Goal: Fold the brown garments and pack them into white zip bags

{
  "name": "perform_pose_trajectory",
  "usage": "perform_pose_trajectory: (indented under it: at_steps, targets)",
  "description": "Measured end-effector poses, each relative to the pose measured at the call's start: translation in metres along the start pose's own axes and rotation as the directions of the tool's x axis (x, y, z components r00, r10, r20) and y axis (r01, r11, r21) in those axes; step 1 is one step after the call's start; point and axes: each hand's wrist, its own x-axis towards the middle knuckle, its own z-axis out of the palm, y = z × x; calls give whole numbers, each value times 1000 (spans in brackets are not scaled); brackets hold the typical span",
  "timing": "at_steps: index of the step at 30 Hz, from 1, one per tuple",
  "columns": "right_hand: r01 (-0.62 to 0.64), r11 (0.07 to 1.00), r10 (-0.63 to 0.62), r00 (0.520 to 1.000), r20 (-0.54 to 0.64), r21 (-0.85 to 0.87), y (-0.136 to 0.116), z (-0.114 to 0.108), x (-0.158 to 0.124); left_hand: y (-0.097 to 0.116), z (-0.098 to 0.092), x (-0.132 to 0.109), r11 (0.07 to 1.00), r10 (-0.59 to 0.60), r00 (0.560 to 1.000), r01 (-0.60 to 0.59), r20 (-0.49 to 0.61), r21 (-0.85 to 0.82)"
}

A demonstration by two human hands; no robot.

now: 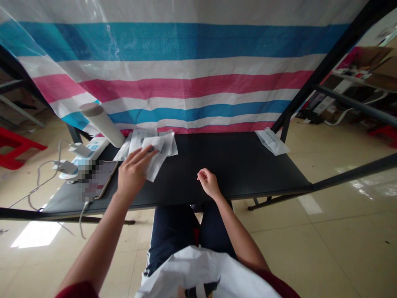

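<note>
- Packets point(141, 135), pale and translucent, lie overlapping in a loose pile at the far left of the worktop point(235, 157), against the foot of the striped sheet point(186, 68).
- Left hand point(136, 167): reaches over the near side of the pile, fingers extended along the front packet point(156, 167). Thumb hidden; cannot tell whether the packet is pinched or only touched.
- Front packet: lies slantwise, lower end towards the near edge, past the others. Small dark spot by the fingertips; too blurred to say whether it is a packet's content or something separate.
- Right hand point(209, 182): fingers curled in, near the front edge about mid-width. Nothing shows in it; the inside of the curl is hidden.
- Step in hand, as I judge it: handling single packets at the pile, left hand doing the work, right hand waiting. Taking up or laying down, cannot tell.
- Next move, by judgement: calls for a fingertip pinch on one packet's edge, since thin overlapping film could cling and drag a neighbour along. Right hand would need to uncurl before helping.
- Apart from the pile: printed packet point(273, 141) at the far right corner, well out from both hands.
- Left-end neighbours: bottle point(104, 126) just beside the pile; phone point(107, 178) and power strip point(98, 148) further left. Charging cable point(82, 217) hangs over the front edge.
</note>
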Motion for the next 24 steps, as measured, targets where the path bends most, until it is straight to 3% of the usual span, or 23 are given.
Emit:
perform_pose_trajectory:
  at_steps: [3,7,10,14,18,24]
  targets:
    - [-7,1000,7,1000,5,-12,0,0,0,-36,-7,51,995,18,999,-13,-44,96]
    - [-6,1000,6,1000,3,-6,-2,0,0,-81,17,89,984,22,999,-17,-26,175]
    - [-9,1000,9,1000,11,-5,-3,0,0,-101,47,87,974,-47,990,16,132,228]
    - [-26,1000,26,999,23,7,-5,-1,0,-109,73,66,952,-133,955,50,263,302]
    - [-33,998,31,999,39,60,-4,-3,0,-110,81,54,940,-176,938,70,298,335]
    - [-56,992,49,997,65,115,0,-7,0,-102,81,55,931,-259,908,144,329,335]
